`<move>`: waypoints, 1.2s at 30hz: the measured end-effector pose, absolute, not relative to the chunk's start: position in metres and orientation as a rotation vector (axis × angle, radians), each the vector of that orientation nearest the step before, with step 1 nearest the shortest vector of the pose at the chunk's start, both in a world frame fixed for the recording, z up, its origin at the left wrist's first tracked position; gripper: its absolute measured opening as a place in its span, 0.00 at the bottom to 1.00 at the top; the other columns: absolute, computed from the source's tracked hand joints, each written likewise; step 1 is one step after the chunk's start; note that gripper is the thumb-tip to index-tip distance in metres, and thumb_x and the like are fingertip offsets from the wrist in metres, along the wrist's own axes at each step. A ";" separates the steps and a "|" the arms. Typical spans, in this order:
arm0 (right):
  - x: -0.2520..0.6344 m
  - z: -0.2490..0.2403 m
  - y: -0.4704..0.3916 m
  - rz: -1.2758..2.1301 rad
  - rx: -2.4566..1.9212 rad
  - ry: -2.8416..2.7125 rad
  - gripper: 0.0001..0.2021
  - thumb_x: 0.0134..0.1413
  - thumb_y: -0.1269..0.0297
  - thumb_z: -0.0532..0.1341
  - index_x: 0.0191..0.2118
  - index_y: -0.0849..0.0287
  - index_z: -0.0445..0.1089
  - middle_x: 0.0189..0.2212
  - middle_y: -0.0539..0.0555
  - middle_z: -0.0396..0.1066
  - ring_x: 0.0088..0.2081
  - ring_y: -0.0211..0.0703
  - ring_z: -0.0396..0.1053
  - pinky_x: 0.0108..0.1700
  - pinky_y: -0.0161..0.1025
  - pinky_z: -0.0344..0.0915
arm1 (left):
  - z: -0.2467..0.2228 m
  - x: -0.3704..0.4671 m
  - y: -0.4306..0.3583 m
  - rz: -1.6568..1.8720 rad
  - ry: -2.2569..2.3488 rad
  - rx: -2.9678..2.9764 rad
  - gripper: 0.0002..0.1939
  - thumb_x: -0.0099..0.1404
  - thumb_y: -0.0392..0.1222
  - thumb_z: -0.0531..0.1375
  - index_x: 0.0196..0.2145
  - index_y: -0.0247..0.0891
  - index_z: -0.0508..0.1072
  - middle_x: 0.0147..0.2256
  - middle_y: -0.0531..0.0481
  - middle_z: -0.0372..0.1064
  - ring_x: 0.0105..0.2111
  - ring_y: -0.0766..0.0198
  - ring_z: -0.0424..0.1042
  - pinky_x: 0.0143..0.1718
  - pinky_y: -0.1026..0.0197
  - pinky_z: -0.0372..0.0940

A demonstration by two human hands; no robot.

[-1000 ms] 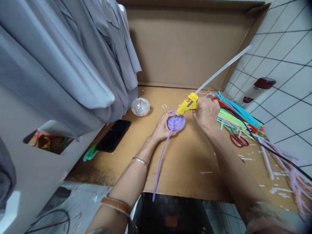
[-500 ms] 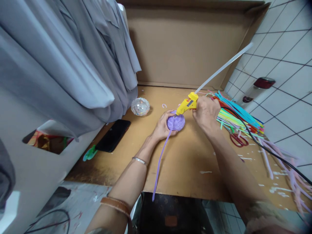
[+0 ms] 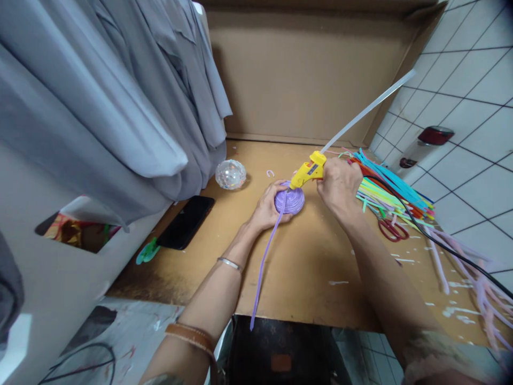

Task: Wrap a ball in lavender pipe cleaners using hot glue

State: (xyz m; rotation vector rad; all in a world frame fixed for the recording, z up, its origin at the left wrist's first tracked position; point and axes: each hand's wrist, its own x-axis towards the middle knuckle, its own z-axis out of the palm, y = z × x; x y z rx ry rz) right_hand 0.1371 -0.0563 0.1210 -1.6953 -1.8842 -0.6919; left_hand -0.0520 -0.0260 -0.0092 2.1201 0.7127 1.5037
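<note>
My left hand (image 3: 269, 207) holds a round purple coil (image 3: 292, 201) by its left side and underside. From the coil a loose purple strand (image 3: 263, 262) hangs toward the table's front edge. My right hand (image 3: 340, 182) is wrapped round the handle of a yellow glue gun (image 3: 309, 170), whose nozzle points down-left at the coil's upper part. A long translucent glue stick (image 3: 368, 109) sticks out of the gun's back, up and to the right. Whether the nozzle tip touches the coil is too small to tell.
On the wooden table (image 3: 308, 283) are a clear ball (image 3: 231, 175), a black phone (image 3: 186, 222) and a green clip (image 3: 147, 251) at the left. Coloured pipe cleaners (image 3: 395, 184), red scissors (image 3: 393, 230) and a black cable (image 3: 441, 250) lie right. Grey cloth (image 3: 132, 96) hangs left.
</note>
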 end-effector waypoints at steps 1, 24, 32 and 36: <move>0.137 0.121 -0.056 -0.691 -1.701 -1.891 0.08 0.54 0.70 0.56 0.38 0.57 0.71 0.35 0.58 0.75 0.40 0.53 0.69 0.42 0.45 0.55 | -0.009 -0.052 -0.026 1.493 0.725 2.120 0.41 0.46 0.54 0.73 0.55 0.45 0.63 0.61 0.39 0.61 0.63 0.43 0.63 0.64 0.38 0.58; 0.194 0.078 -0.027 -0.145 -2.244 -1.541 0.18 0.54 0.58 0.62 0.46 0.65 0.74 0.39 0.68 0.77 0.41 0.60 0.74 0.35 0.45 0.63 | -0.007 -0.052 -0.025 1.501 0.722 2.159 0.39 0.48 0.53 0.72 0.54 0.44 0.64 0.60 0.38 0.62 0.63 0.43 0.63 0.65 0.36 0.57; 0.211 0.052 -0.029 0.124 -2.473 -1.455 0.24 0.56 0.56 0.62 0.52 0.69 0.74 0.49 0.75 0.75 0.50 0.66 0.75 0.41 0.47 0.68 | -0.007 -0.051 -0.026 1.493 0.761 2.118 0.41 0.45 0.52 0.74 0.54 0.42 0.64 0.60 0.36 0.62 0.63 0.42 0.63 0.64 0.36 0.58; 0.216 0.047 -0.027 0.116 -2.442 -1.391 0.24 0.56 0.54 0.61 0.51 0.67 0.74 0.48 0.75 0.76 0.49 0.67 0.75 0.40 0.48 0.67 | -0.010 -0.050 -0.026 1.509 0.719 2.125 0.40 0.45 0.50 0.74 0.54 0.42 0.64 0.60 0.36 0.62 0.63 0.42 0.63 0.64 0.37 0.58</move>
